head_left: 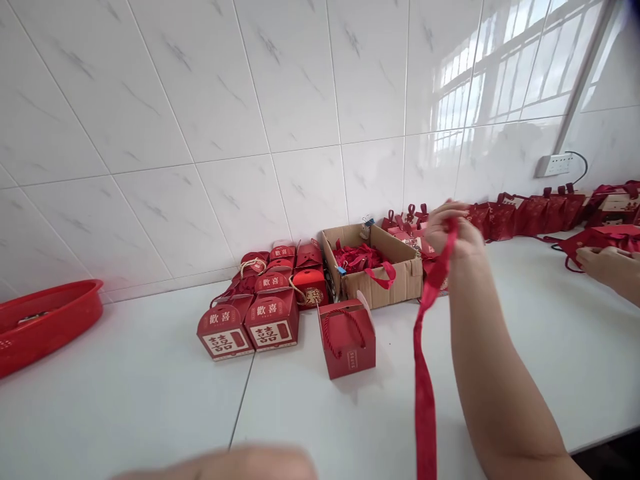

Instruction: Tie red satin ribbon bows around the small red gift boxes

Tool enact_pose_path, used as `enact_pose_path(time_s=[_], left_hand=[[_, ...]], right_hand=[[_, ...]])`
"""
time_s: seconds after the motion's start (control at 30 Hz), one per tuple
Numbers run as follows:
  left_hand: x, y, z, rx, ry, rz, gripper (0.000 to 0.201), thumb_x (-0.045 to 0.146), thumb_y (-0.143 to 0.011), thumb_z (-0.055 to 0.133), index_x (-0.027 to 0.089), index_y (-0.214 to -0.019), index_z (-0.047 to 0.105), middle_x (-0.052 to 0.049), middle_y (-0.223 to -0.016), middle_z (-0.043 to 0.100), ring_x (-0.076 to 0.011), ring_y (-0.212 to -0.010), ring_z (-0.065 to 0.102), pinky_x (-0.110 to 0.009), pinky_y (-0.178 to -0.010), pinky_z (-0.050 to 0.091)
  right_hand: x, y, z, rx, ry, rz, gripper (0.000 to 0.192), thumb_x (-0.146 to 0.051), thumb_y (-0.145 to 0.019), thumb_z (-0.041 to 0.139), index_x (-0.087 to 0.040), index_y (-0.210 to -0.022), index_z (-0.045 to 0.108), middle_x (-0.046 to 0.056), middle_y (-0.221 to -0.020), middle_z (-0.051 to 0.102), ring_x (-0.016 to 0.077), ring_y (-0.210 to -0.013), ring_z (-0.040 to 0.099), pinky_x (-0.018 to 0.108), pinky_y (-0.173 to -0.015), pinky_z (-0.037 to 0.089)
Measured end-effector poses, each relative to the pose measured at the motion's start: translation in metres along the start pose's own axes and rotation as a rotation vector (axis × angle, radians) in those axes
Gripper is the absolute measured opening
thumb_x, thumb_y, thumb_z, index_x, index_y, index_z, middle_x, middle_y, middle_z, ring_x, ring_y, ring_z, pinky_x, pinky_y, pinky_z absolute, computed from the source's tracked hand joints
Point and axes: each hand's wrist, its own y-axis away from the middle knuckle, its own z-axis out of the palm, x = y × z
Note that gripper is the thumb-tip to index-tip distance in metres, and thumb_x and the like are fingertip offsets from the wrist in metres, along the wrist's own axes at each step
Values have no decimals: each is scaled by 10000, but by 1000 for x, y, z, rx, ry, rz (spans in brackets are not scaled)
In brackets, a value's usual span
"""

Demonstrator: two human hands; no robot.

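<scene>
My right hand (453,230) is raised, fingers closed around one end of a red ribbon (424,360). The ribbon hangs down past the bottom edge of the picture, where its lower end is out of sight. Only a blurred strip of my left hand (225,465) shows at the lower edge; its fingers cannot be made out. Between the two hands, a small red gift box (350,343) with a twisted cord handle stands on the white table (295,413), its top flaps partly raised. Behind it, a cardboard box (395,291) holds a heap of red ribbons (357,257).
Several red candy boxes (273,321) are grouped left of the cardboard box. A red plastic basket (75,303) sits at the far left. Red bags (543,213) line the tiled wall. At the right, a co-worker's hand (603,263) touches a red item.
</scene>
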Motion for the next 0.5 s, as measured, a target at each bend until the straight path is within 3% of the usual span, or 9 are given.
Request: enact_pose_path(time_s=[0.07,0.1,0.2,0.27,0.33,0.4,0.5], left_hand=[[18,-9,-21,-33,35,4,192,502,-786,616,385,-923,683,41,-1032,664,-169,-929,607,-244,-749,512],[23,-20,-30,-109,54,-49,248,516,-763,631,367,-953,683,22,-1020,671,-188,-931,607,-264,-760,502],[23,-66,-44,-99,49,-351,306,515,-788,564,273,-946,665,-21,-921,671,-197,-816,615,-281,-669,467],[11,-94,-40,-99,1,-529,268,455,-805,516,247,-931,629,-22,-884,661,-197,-750,604,-284,-573,420],[-4,-112,-30,-136,-43,-603,219,404,-784,523,231,-892,603,-21,-856,650,-196,-706,586,-289,-533,384],[-15,-120,-22,-147,-67,-604,149,339,-763,536,219,-833,591,-24,-837,638,-194,-696,570,-294,-533,369],[-18,-119,-20,-82,-88,-560,82,269,-755,533,207,-753,588,-48,-838,616,-216,-794,561,-292,-557,370]], right_hand=[[-9,8,-1,-29,73,-17,201,-437,-844,612,-237,-862,634,-29,-525,535,104,-474,542,208,-399,405],[-14,12,-2,-40,109,-28,208,-443,-841,614,-237,-864,636,-30,-515,523,101,-460,528,209,-392,393],[-30,26,-3,-85,223,-105,223,-458,-829,625,-235,-840,634,-46,-470,466,81,-391,445,210,-361,333],[-38,35,-2,-115,242,-171,227,-457,-802,658,-234,-789,620,-73,-427,395,52,-332,329,200,-332,260],[-40,41,2,-139,311,-193,247,-432,-751,719,-220,-721,595,-90,-407,358,25,-312,245,189,-319,193],[-37,46,9,-176,522,-120,270,-422,-716,753,-201,-700,598,-79,-424,409,18,-326,280,182,-330,200],[-28,46,17,-305,927,50,326,-483,-755,698,-172,-693,624,-25,-497,507,56,-421,434,200,-405,332]])
